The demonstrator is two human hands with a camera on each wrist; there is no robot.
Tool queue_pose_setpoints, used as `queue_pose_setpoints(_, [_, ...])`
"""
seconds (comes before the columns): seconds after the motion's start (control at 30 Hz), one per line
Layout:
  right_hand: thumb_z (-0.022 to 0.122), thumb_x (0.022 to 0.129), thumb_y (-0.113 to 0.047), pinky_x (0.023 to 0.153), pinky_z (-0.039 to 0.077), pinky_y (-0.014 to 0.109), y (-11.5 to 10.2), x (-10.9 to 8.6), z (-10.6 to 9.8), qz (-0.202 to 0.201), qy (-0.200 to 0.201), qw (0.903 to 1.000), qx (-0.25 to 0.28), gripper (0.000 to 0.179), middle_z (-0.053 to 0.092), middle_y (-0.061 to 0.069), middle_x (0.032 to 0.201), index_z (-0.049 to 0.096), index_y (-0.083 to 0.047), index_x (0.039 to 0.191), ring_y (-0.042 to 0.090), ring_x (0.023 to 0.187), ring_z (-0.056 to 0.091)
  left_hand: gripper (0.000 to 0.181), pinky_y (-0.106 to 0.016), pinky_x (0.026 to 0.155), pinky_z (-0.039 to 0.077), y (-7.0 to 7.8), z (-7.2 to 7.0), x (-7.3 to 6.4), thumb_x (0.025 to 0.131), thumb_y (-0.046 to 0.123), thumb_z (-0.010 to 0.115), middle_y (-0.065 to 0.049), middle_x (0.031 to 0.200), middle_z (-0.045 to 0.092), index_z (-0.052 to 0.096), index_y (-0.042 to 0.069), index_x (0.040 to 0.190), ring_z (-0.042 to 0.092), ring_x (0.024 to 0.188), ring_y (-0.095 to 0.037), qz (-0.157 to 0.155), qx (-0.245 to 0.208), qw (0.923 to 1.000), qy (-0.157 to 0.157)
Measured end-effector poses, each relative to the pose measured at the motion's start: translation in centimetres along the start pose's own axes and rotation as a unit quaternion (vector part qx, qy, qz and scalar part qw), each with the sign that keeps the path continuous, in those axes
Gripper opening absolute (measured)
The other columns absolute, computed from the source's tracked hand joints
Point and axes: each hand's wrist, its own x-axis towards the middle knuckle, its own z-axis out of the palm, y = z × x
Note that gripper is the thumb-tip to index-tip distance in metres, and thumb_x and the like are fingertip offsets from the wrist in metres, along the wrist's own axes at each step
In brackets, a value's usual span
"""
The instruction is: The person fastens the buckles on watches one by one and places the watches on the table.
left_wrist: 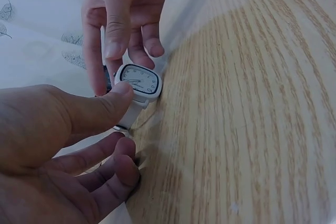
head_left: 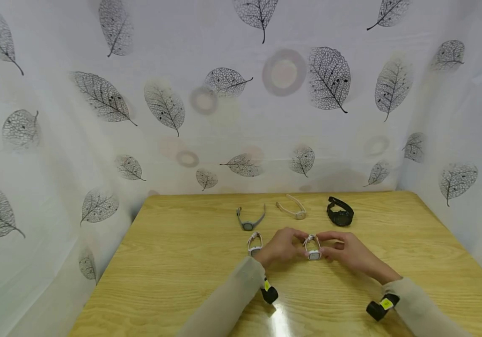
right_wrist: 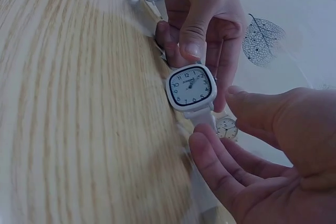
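Note:
A white wristwatch point(head_left: 314, 255) with a rounded-square dial stands between my two hands on the wooden table, its strap rising in a loop behind the case. My left hand point(head_left: 283, 245) holds its left side; in the left wrist view the thumb overlaps the dial's edge point(left_wrist: 140, 80) and the fingers curl beside the strap. From the other side my right hand point(head_left: 347, 250) holds it with thumb and fingertips, the index fingertip at the strap in the right wrist view. Next to my left wrist stands a second white watch point(head_left: 255, 251), partly hidden by that hand.
Farther back lie a grey watch point(head_left: 248, 226), a pale watch with a round dial point(head_left: 300, 215) and a black watch point(head_left: 341, 218). Leaf-patterned white curtain point(head_left: 241, 126) encloses the wooden table point(head_left: 182, 281) at the back and sides.

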Motion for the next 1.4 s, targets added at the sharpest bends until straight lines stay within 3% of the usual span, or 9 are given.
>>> queue_pose_setpoints(0.13, [0.068, 0.101, -0.017, 0.078, 0.062, 0.036, -0.3, -0.4, -0.6, -0.013, 0.021, 0.9996, -0.017, 0.051, 0.049, 0.033, 0.146, 0.052, 0.009, 0.142, 0.033, 0.113, 0.069, 0.055, -0.026, 0.098, 0.050, 0.3, -0.3, 0.0, 0.084, 0.020, 0.088, 0.007, 0.111, 0.071, 0.068, 0.015, 0.135, 0.063, 0.109, -0.010, -0.002, -0.019, 0.9998, 0.004])
queue_pose_setpoints(0.37, [0.066, 0.103, -0.019, 0.074, 0.063, 0.039, -1.1, -0.8, -1.5, -0.034, 0.068, 0.9965, -0.033, 0.049, 0.053, 0.033, 0.141, 0.054, 0.008, 0.141, 0.032, 0.099, 0.073, 0.052, -0.030, 0.092, 0.053, 0.8, -0.5, 0.2, 0.090, 0.030, 0.083, 0.003, 0.116, 0.071, 0.066, 0.018, 0.138, 0.064, 0.107, -0.013, 0.009, -0.023, 0.9992, 0.033])
queue_pose_setpoints(0.6, [0.065, 0.103, -0.017, 0.069, 0.062, 0.040, -1.1, -0.9, -2.8, -0.076, 0.113, 0.9873, -0.082, 0.041, 0.060, 0.031, 0.132, 0.059, 0.005, 0.137, 0.029, 0.090, 0.073, 0.051, -0.026, 0.063, 0.056, 1.6, -0.5, 1.1, 0.095, 0.038, 0.076, -0.007, 0.123, 0.069, 0.063, 0.021, 0.141, 0.065, 0.073, -0.009, 0.040, -0.052, 0.9953, 0.070])
queue_pose_setpoints(0.7, [0.063, 0.104, -0.016, 0.068, 0.062, 0.041, -1.1, -1.0, -3.3, -0.095, 0.129, 0.9810, -0.109, 0.035, 0.065, 0.031, 0.124, 0.062, 0.002, 0.135, 0.028, 0.087, 0.073, 0.049, -0.026, 0.057, 0.054, 2.1, -0.6, 1.5, 0.096, 0.041, 0.075, -0.010, 0.126, 0.068, 0.064, 0.023, 0.139, 0.063, 0.066, -0.009, 0.057, -0.059, 0.9929, 0.086])
queue_pose_setpoints(1.07, [0.063, 0.105, -0.024, 0.063, 0.060, 0.036, -1.0, -0.4, -6.0, -0.088, 0.205, 0.9525, -0.207, 0.036, 0.066, 0.021, 0.130, 0.064, -0.006, 0.136, 0.021, 0.083, 0.072, 0.043, -0.021, 0.068, 0.054, 3.9, 0.2, 3.5, 0.099, 0.042, 0.070, -0.007, 0.125, 0.069, 0.066, 0.019, 0.135, 0.062, 0.076, -0.003, 0.070, -0.064, 0.9841, 0.150])
queue_pose_setpoints(1.33, [0.060, 0.107, -0.029, 0.063, 0.059, 0.029, -0.5, 0.2, -7.6, -0.049, 0.203, 0.9547, -0.212, 0.046, 0.057, 0.027, 0.140, 0.056, -0.002, 0.144, 0.041, 0.093, 0.070, 0.042, -0.027, 0.074, 0.056, 4.1, 1.0, 4.8, 0.099, 0.043, 0.069, -0.011, 0.129, 0.067, 0.067, 0.020, 0.134, 0.066, 0.087, -0.011, 0.039, -0.086, 0.9820, 0.164])
queue_pose_setpoints(1.4, [0.059, 0.107, -0.030, 0.065, 0.060, 0.031, -0.2, 0.4, -7.8, -0.039, 0.199, 0.9560, -0.212, 0.048, 0.055, 0.028, 0.141, 0.055, -0.002, 0.145, 0.042, 0.095, 0.070, 0.042, -0.030, 0.079, 0.057, 4.3, 1.2, 5.1, 0.099, 0.044, 0.069, -0.011, 0.131, 0.066, 0.066, 0.021, 0.135, 0.067, 0.097, -0.016, 0.028, -0.088, 0.9819, 0.165])
